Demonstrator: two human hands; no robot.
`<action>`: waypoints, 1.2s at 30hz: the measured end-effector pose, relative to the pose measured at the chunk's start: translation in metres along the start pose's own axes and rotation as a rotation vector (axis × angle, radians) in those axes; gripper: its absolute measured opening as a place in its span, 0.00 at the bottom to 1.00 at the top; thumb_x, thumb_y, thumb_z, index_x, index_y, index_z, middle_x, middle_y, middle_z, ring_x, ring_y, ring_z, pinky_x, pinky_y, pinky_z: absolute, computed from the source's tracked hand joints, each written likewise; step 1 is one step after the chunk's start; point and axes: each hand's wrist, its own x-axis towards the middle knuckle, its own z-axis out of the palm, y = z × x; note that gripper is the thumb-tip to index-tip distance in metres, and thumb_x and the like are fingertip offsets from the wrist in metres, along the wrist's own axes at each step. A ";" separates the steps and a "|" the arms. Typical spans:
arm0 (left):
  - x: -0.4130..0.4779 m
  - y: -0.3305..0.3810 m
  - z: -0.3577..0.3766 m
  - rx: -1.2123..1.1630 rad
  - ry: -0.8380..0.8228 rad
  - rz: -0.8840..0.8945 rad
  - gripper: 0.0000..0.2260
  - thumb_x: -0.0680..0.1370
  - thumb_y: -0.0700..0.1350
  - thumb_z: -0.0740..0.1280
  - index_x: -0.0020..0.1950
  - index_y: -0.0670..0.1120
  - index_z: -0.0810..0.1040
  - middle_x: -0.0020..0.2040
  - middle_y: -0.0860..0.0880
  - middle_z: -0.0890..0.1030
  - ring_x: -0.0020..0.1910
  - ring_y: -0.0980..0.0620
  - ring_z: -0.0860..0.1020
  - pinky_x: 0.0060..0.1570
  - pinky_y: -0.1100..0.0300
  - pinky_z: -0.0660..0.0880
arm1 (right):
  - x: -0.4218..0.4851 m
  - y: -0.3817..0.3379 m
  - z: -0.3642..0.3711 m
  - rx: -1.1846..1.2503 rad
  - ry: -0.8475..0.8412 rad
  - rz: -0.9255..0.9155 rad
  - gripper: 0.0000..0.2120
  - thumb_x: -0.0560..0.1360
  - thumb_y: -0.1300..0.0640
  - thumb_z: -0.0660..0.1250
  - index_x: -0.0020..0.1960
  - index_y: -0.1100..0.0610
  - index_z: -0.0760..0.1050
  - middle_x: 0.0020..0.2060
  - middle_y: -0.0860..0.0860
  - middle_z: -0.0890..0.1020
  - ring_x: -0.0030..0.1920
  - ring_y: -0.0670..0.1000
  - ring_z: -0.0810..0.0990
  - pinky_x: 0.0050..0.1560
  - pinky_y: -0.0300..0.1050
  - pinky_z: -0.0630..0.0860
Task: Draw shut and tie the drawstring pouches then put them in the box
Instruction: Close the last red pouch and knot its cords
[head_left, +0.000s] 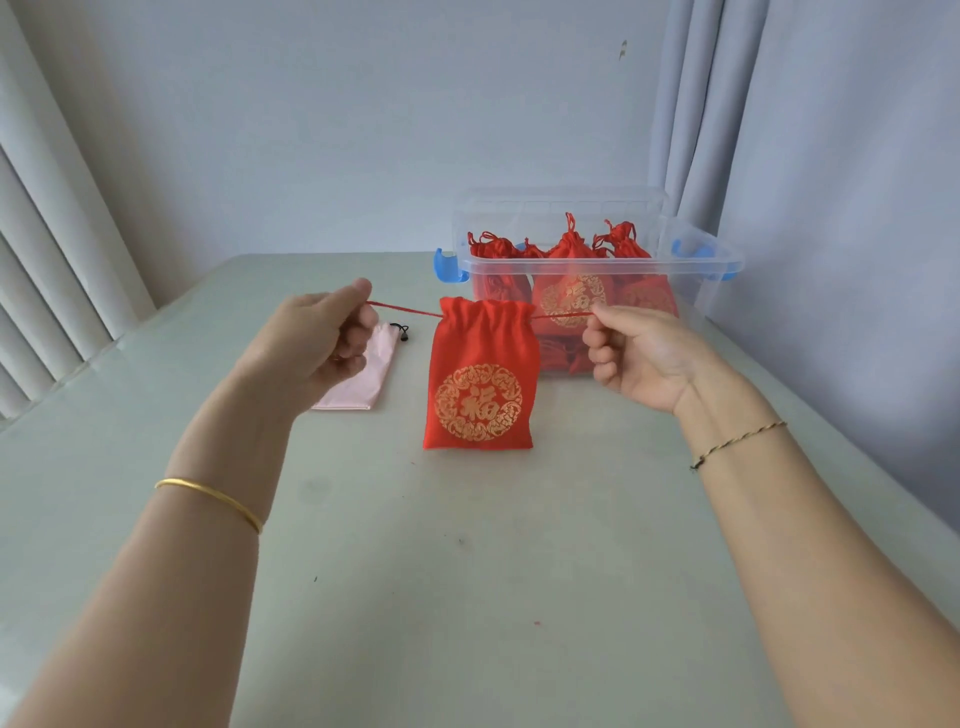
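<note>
Both hands pinch the thin red drawstring: left hand (332, 338) and right hand (628, 353) pull opposite ends, hanging the red satin pouch with gold emblem (483, 374) above the pale green table (415, 571), before the clear plastic box (597, 260). Mouth half-gathered; cinching looks underway, knotting likely next.

Drawstring pouch (483, 374) is showing red with a gold circular emblem, drawstring (402, 310) matching red. Box (670, 267) is reading clear, latches (448, 267) blue; stored pouches (571, 291) are showing the same red and gold. Flat pouch (358, 379) is showing pale pink, its cord (401, 328) black. Bangle (210, 493) is reading gold, bracelet (737, 444) a black-and-gold braid. Table (415, 571) is showing pale grey-green.
</note>
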 end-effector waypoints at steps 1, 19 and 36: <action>0.002 -0.001 -0.001 -0.191 -0.013 -0.065 0.18 0.79 0.48 0.61 0.28 0.48 0.70 0.21 0.54 0.65 0.22 0.55 0.60 0.26 0.66 0.63 | 0.001 0.000 -0.003 0.080 0.010 0.047 0.13 0.78 0.56 0.60 0.35 0.56 0.70 0.23 0.48 0.73 0.20 0.43 0.68 0.20 0.31 0.65; -0.035 0.027 0.046 0.020 -0.293 0.300 0.09 0.77 0.48 0.65 0.47 0.43 0.80 0.35 0.51 0.77 0.32 0.55 0.75 0.43 0.61 0.75 | -0.038 -0.038 0.077 -0.295 -0.055 -0.470 0.13 0.78 0.58 0.62 0.35 0.56 0.75 0.25 0.48 0.74 0.24 0.44 0.68 0.25 0.34 0.65; -0.043 0.031 0.052 0.096 -0.372 0.310 0.07 0.76 0.40 0.64 0.44 0.40 0.81 0.30 0.51 0.77 0.27 0.57 0.69 0.31 0.66 0.71 | -0.031 -0.022 0.079 -0.423 -0.214 -0.243 0.20 0.80 0.45 0.54 0.40 0.56 0.75 0.36 0.55 0.78 0.33 0.51 0.74 0.35 0.45 0.70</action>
